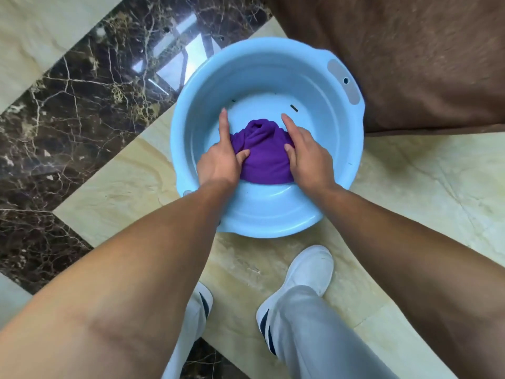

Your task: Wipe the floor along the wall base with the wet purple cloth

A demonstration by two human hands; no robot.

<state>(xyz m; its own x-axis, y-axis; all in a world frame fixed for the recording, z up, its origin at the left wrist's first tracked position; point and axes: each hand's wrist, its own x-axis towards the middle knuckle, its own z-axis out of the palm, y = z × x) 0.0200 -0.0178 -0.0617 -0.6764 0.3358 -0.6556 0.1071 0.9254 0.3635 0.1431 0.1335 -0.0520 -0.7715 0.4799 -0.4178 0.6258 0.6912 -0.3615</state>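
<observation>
The purple cloth (263,157) lies bunched in the bottom of a light blue basin (273,214) on the floor. My left hand (221,157) presses against the cloth's left side, thumb dug into the fabric and index finger stretched forward. My right hand (306,151) holds the cloth's right side the same way, thumb on the fabric and fingers extended. Both hands are inside the basin. The cloth's underside is hidden, and I cannot tell how much water is in the basin.
A brown curtain or fabric (410,58) hangs just behind the basin at the upper right. The floor is beige tile (410,187) with a dark marble band (68,105) running diagonally at left. My white shoes (303,283) stand just in front of the basin.
</observation>
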